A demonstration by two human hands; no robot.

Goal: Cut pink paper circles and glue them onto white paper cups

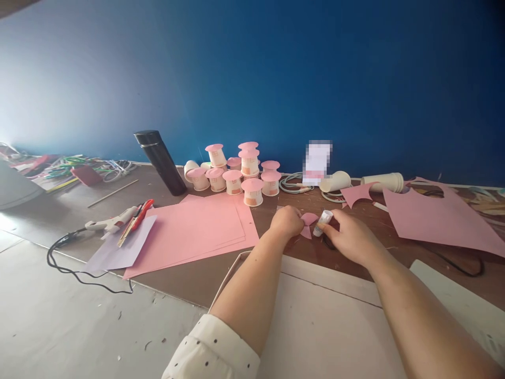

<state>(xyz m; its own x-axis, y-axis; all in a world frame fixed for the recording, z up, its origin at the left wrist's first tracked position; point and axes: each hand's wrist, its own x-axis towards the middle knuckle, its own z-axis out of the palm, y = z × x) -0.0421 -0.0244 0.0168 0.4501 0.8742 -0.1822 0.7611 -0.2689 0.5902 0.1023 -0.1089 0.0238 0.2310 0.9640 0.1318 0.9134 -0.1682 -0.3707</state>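
My left hand (pixel 286 221) is closed, pinching a small pink paper cutout (pixel 308 219) against the brown table (pixel 189 287). My right hand (pixel 349 235) is closed round a white glue stick (pixel 323 222), whose tip touches the cutout's right edge. Both hands meet near the table's middle. Behind them stands a cluster of upturned white paper cups with pink paper tops (pixel 240 171).
Pink paper sheets (pixel 193 231) lie to the left and a larger cut pink sheet (pixel 442 216) to the right. A glue gun (pixel 108 223) with a black cord and red-handled scissors (pixel 136 221) lie at left. A black flask (pixel 160 160) leans by the blue wall. Two cups (pixel 335 181) lie on their sides.
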